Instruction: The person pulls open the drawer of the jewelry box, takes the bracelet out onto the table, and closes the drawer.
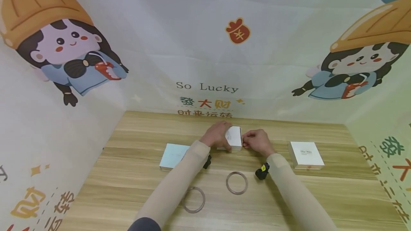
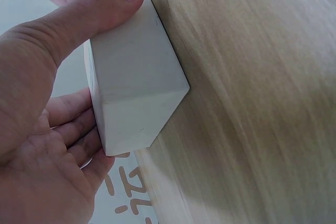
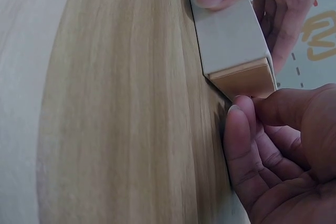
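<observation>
A white drawer-style gift box (image 1: 237, 138) stands on the wooden table near the back. My left hand (image 1: 218, 134) grips it, thumb (image 2: 107, 14) on one long side and fingers on the opposite one. At the box's right end the tan drawer end (image 3: 244, 80) shows just inside the white sleeve. There my right hand (image 1: 258, 142) pinches a tiny reddish pull tab between thumb and index finger; most of it is hidden. Two translucent purplish-brown bangles lie closer to me: one bangle (image 1: 237, 193) between the forearms, the other bangle (image 1: 192, 212) partly behind the left sleeve.
A pale blue box (image 1: 173, 156) lies left of the hands, partly covered by the left forearm. Another white box (image 1: 306, 154) with printed lettering stands to the right. A printed cloth backdrop (image 1: 154, 74) rises behind the wooden table (image 1: 128, 188) and along both sides.
</observation>
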The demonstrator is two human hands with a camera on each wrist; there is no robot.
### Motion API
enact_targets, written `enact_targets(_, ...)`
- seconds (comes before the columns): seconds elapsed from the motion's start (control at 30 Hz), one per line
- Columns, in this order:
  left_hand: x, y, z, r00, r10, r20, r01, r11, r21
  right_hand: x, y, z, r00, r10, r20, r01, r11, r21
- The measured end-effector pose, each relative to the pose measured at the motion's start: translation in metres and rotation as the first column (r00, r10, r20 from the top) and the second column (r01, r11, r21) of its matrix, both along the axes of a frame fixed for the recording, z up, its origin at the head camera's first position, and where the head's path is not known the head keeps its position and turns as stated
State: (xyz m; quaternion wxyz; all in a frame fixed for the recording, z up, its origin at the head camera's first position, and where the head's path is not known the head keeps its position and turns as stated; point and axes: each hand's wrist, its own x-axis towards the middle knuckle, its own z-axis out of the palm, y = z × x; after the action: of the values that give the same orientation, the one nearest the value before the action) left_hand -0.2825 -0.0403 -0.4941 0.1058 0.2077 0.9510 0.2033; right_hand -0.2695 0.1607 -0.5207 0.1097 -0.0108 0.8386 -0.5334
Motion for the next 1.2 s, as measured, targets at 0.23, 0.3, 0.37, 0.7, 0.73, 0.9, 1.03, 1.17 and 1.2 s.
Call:
enact_targets(0.23, 0.000, 0.000, -0.003, 1.000, 0.008, -0.008, -0.008, 1.000, 0.004, 0.000, -0.003, -0.003, 1.000, 0.005, -0.016, -0.005, 0.999, 0.031)
enact_targets(0.3, 0.001, -0.001, -0.002, 1.000, 0.003, -0.010, -0.003, 1.000, 0.001, 0.000, -0.004, -0.003, 1.000, 0.004, -0.016, -0.003, 0.999, 0.035)
enact_targets(0.37, 0.002, -0.001, -0.001, 1.000, -0.009, -0.014, 0.009, 1.000, 0.000, 0.000, -0.004, -0.003, 1.000, 0.007, -0.014, -0.007, 0.999, 0.034)
enact_targets(0.7, 0.003, -0.005, 0.003, 0.998, -0.055, 0.000, 0.055, 0.998, 0.019, 0.004, -0.001, 0.004, 0.997, 0.073, -0.027, -0.070, 0.995, 0.075)
enact_targets(0.73, 0.003, -0.007, 0.002, 0.999, -0.048, -0.006, 0.048, 0.998, 0.028, 0.004, -0.001, 0.005, 0.996, 0.084, -0.029, -0.082, 0.993, 0.082)
enact_targets(0.9, 0.005, -0.013, 0.000, 0.999, 0.041, -0.013, -0.039, 0.991, 0.125, 0.007, 0.005, 0.011, 0.989, 0.126, -0.076, -0.113, 0.981, 0.159)
enact_targets(1.03, 0.013, -0.017, 0.004, 0.989, 0.139, 0.041, -0.145, 0.955, 0.258, 0.008, 0.012, 0.017, 0.973, 0.177, -0.146, -0.135, 0.956, 0.262)
enact_targets(1.17, 0.021, -0.020, 0.004, 0.965, 0.251, 0.073, -0.261, 0.902, 0.345, 0.004, 0.018, 0.022, 0.955, 0.245, -0.167, -0.186, 0.933, 0.307)
enact_targets(1.2, 0.024, -0.020, 0.004, 0.959, 0.271, 0.078, -0.281, 0.889, 0.361, 0.002, 0.020, 0.023, 0.951, 0.262, -0.165, -0.202, 0.929, 0.309)
